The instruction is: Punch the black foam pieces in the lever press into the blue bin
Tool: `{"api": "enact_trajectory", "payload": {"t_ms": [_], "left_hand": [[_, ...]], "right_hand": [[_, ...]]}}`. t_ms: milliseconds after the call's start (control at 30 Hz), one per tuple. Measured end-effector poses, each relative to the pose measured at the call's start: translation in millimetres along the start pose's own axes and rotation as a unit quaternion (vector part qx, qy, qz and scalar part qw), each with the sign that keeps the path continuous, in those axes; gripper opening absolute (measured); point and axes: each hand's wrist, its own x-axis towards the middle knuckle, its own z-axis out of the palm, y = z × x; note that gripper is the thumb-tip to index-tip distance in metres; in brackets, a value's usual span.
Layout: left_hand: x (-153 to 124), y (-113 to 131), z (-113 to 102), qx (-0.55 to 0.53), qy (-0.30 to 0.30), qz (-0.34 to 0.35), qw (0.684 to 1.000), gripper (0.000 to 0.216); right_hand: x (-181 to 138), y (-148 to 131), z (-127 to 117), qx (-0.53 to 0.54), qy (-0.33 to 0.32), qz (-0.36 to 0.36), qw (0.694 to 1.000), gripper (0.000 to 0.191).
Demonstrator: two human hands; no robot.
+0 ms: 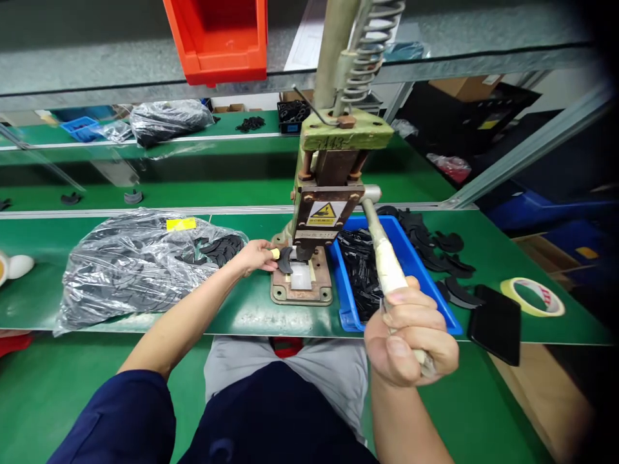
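My left hand pinches a small black curved part at the base of a hand-lever press. Something yellow shows at the fingertips, perhaps a finger cover. The part lies beside a pale block on the base plate, below the press head; whether it touches the head I cannot tell. Wrapped round the taped lever handle is my right hand, with the lever slanting down toward me. A blue bin of small black pieces stands under the lever, right of the press.
Left of the press lies a clear plastic bag of black parts. Loose curved black pieces, a black flat object and a tape roll are at right. A red bin sits overhead on the shelf.
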Motion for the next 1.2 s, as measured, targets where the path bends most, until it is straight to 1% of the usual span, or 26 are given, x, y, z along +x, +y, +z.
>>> {"api": "enact_trajectory", "payload": {"t_ms": [100,200,267,333,400,533,633,733,800,867,933,1000,1033,1067,1133,1167,1200], "left_hand": [[-7,-12,7,-0.032,-0.028,-0.007,0.999,0.030],[-10,-21,19,-0.057,-0.039,0.031,0.997,0.036],[-9,-21,23,-0.040,-0.042,0.050,0.997,0.035],[-6,-18,21,-0.009,-0.059,0.052,0.997,0.034],[-1,-14,16,0.015,-0.080,0.038,0.996,0.034],[7,-9,6,0.021,-0.115,0.009,0.993,0.036],[10,-10,4,0.022,-0.128,0.007,0.991,0.031],[10,-11,5,0.038,-0.146,0.008,0.989,0.024],[8,-13,3,0.037,-0.142,0.014,0.989,0.019],[6,-14,-3,0.038,-0.107,0.026,0.993,0.016],[5,-16,-17,0.061,-0.051,0.046,0.996,0.015],[4,-19,-40,0.129,0.026,0.084,0.988,0.013],[3,-20,-55,0.183,0.074,0.106,0.975,0.012],[3,-21,-70,0.245,0.126,0.126,0.953,0.012],[3,-25,-103,0.373,0.225,0.144,0.888,0.015],[3,-26,-118,0.424,0.260,0.141,0.856,0.018],[4,-28,-130,0.465,0.279,0.136,0.829,0.022]], "right_hand": [[1,2,1,0.004,0.007,-0.013,1.000,0.020],[1,3,1,0.008,0.006,-0.013,1.000,0.022],[1,3,1,0.008,0.004,-0.011,1.000,0.024],[1,3,2,0.008,0.006,-0.016,1.000,0.026],[1,3,2,0.008,0.010,-0.020,1.000,0.028],[2,4,3,0.003,0.014,-0.019,1.000,0.030],[2,5,2,0.002,0.015,-0.019,1.000,0.030],[2,10,1,0.009,0.029,-0.032,0.999,0.035],[1,13,1,0.019,0.043,-0.045,0.998,0.037],[2,17,3,0.031,0.053,-0.059,0.996,0.038],[2,19,4,0.041,0.053,-0.070,0.995,0.039],[2,19,6,0.050,0.054,-0.075,0.994,0.040],[2,18,7,0.052,0.056,-0.076,0.994,0.041],[2,18,8,0.052,0.060,-0.077,0.994,0.041],[2,16,9,0.043,0.066,-0.067,0.995,0.041],[2,15,9,0.038,0.066,-0.060,0.995,0.040],[2,14,10,0.033,0.066,-0.054,0.996,0.039]]}}
